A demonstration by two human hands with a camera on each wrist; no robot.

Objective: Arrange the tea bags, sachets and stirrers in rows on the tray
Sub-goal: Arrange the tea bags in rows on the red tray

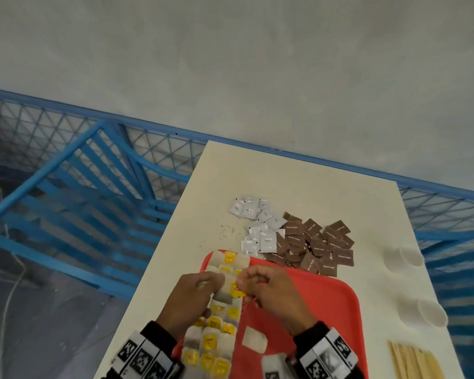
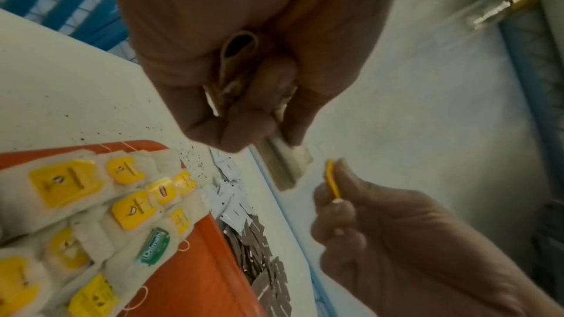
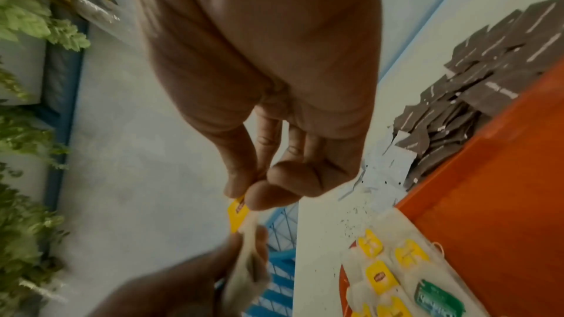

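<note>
Both raised over the tray [image 1: 326, 296]: left hand [image 1: 192, 294] curled round a tea bag [image 1: 226, 289], right hand [image 1: 271, 291] pinching its yellow tag [image 3: 237, 213] between thumb and forefinger.

A cream bench [image 1: 298, 181] stands against a blue mesh railing [image 1: 66, 149]; beyond lies grey floor [image 1: 257, 64]; two white cups [image 1: 405, 258] lie on their sides at the bench's right edge; dark specks [image 1: 226, 232] dot its left part; green foliage [image 3: 27, 21] shows in the right wrist view.

red tray [image 1: 326, 296], yellow tags on the white tea bags [image 1: 211, 343], brown sachets [image 1: 318, 247] beside white sachets [image 1: 257, 222], blue railing [image 1: 66, 187].
</note>
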